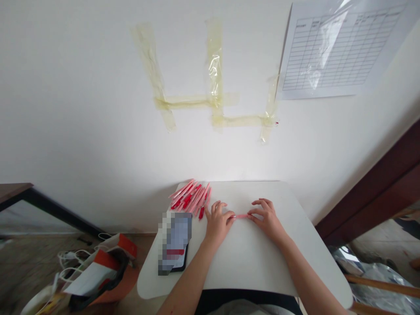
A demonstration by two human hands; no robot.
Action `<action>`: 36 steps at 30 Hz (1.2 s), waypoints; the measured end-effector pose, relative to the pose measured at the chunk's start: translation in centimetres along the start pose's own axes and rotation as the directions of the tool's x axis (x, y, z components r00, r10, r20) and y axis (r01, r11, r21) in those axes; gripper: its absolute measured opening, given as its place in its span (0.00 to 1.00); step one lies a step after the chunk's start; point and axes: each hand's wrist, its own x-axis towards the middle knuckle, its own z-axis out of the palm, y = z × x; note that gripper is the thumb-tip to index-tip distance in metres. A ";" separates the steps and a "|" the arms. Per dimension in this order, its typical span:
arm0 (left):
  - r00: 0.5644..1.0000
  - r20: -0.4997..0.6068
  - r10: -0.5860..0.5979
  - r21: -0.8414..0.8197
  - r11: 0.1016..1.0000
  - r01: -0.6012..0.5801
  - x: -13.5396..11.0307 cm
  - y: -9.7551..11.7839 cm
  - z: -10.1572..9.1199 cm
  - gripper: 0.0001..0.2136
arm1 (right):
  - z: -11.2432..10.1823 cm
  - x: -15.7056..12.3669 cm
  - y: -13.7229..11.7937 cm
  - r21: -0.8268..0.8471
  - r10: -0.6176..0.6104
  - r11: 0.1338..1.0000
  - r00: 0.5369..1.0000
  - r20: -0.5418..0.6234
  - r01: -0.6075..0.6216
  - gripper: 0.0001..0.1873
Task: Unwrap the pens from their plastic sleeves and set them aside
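Observation:
A slim pink pen (242,216) lies crosswise between my two hands, just over the white table (249,258). My left hand (218,223) pinches its left end between thumb and forefinger, the other fingers curled loosely. At the opposite end, my right hand (267,218) grips the tip with thumb and forefinger, its remaining fingers lifted. Both ends of the pen are covered by fingertips. To the left of my left hand is a pile of pink and red pens (192,197), several of them with dark red parts.
A phone (177,245), mostly blurred out, rests on the table's left side. Behind the table rises a white wall (98,109) with yellowed tape (215,65) and a printed sheet (337,52). Bags (105,271) stand on the floor at left; a dark red panel (370,188) is at right.

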 end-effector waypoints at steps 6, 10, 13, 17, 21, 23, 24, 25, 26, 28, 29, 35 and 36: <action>1.000 -0.020 -0.008 0.009 1.000 0.008 0.1 -0.1 0.1 0.03 | 0.1 0.0 0.1 -0.001 0.011 1.000 1.000 -0.011 -0.011 0.08; 0.999 -0.043 -0.024 0.025 0.999 0.025 0.1 -0.2 0.2 0.02 | 0.0 0.1 0.3 0.010 0.035 0.999 0.998 -0.043 -0.034 0.09; 0.997 -0.061 -0.053 0.039 0.998 0.056 0.1 -0.2 0.2 0.03 | -0.1 0.1 0.5 0.017 0.063 0.998 0.996 -0.064 -0.062 0.11; 0.994 -0.068 -0.081 0.055 0.995 0.085 0.0 -0.2 0.1 0.03 | -0.1 0.1 0.7 0.015 0.082 0.997 0.993 -0.086 -0.081 0.12; 0.993 -0.060 -0.103 0.065 0.992 0.107 0.1 -0.2 0.0 0.04 | -0.1 0.0 1.0 0.012 0.096 0.995 0.987 -0.125 -0.095 0.12; 0.992 -0.058 -0.111 0.072 0.991 0.115 0.1 -0.2 -0.1 0.04 | -0.1 0.0 1.2 0.007 0.104 0.995 0.985 -0.136 -0.104 0.13; 0.992 -0.059 -0.112 0.076 0.990 0.117 0.1 -0.2 -0.1 0.04 | -0.1 0.0 1.4 0.003 0.107 0.994 0.985 -0.139 -0.107 0.13; 0.992 -0.062 -0.113 0.079 0.990 0.118 0.1 -0.1 -0.2 0.04 | -0.1 0.0 1.5 -0.002 0.107 0.994 0.984 -0.142 -0.108 0.13; 0.991 -0.065 -0.113 0.082 0.990 0.118 0.1 -0.1 -0.2 0.04 | -0.1 -0.1 1.7 -0.006 0.106 0.994 0.984 -0.146 -0.108 0.13; 0.991 -0.072 -0.114 0.085 0.989 0.120 0.1 -0.1 -0.3 0.04 | -0.1 -0.1 2.0 -0.012 0.103 0.994 0.983 -0.153 -0.106 0.12; 0.991 -0.073 -0.116 0.086 0.989 0.122 0.2 -0.1 -0.3 0.04 | -0.1 -0.1 2.1 -0.014 0.102 0.994 0.982 -0.156 -0.106 0.12; 0.990 -0.066 -0.125 0.079 0.988 0.130 0.2 0.0 -0.4 0.03 | 0.1 -0.2 2.8 -0.035 0.118 0.991 0.973 -0.198 -0.127 0.15; 0.990 -0.065 -0.127 0.077 0.988 0.132 0.2 0.0 -0.4 0.03 | 0.2 -0.3 3.0 -0.043 0.132 0.989 0.968 -0.213 -0.145 0.16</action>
